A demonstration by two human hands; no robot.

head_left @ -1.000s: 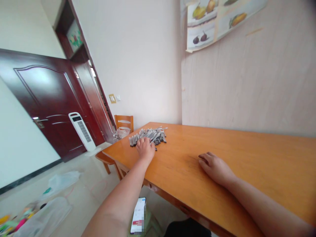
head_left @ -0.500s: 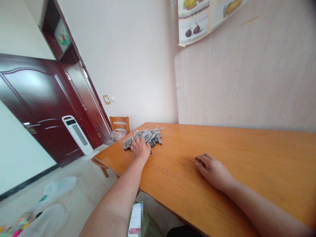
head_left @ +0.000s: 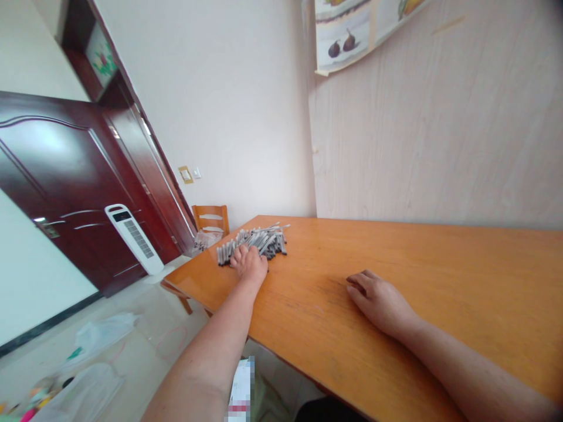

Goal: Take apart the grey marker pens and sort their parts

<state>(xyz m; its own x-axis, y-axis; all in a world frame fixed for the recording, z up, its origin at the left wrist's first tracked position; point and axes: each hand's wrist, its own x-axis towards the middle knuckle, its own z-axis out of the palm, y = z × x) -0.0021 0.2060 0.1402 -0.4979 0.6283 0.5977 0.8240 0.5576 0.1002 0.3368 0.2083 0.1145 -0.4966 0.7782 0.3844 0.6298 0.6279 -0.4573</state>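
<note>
A heap of grey-white pens with dark ends (head_left: 268, 239) lies at the left far end of the wooden table (head_left: 417, 264). On the near edge of the heap rests my left hand (head_left: 251, 264), palm down, its fingers spread and touching the pens. What lies beneath the palm is hidden. My right hand (head_left: 380, 302) lies on the tabletop well to the right of the pens. Its fingers are loosely bent, a gap shows between thumb and forefinger, and nothing is held.
Beyond the table's left end stands a wooden chair (head_left: 211, 212) with a plastic bag (head_left: 204, 239) on it. A white tower appliance (head_left: 134, 240) stands by the dark red door (head_left: 57, 164). Plastic bags (head_left: 88, 392) lie on the floor. A fruit picture (head_left: 343, 44) hangs on the wall.
The view has shifted slightly. Both hands stay in nearly the same places, the left on the pens and the right on the table.
</note>
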